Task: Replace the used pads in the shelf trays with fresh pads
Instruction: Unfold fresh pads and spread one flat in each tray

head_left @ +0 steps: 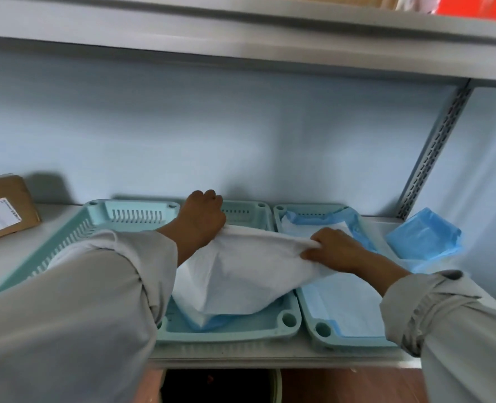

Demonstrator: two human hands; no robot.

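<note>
Both hands, left hand [201,221] and right hand [332,251], pinch the white-topped, blue-backed absorbent pad [241,274] over the middle pale-teal plastic tray [287,318]; uneven lowering could leave it bunched or overhanging the rim.

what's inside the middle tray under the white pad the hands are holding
Both hands, left and right, hold the white pad over the middle tray. A blue edge shows beneath it near the front. The pad and sleeve hide the rest of the tray floor.
</note>
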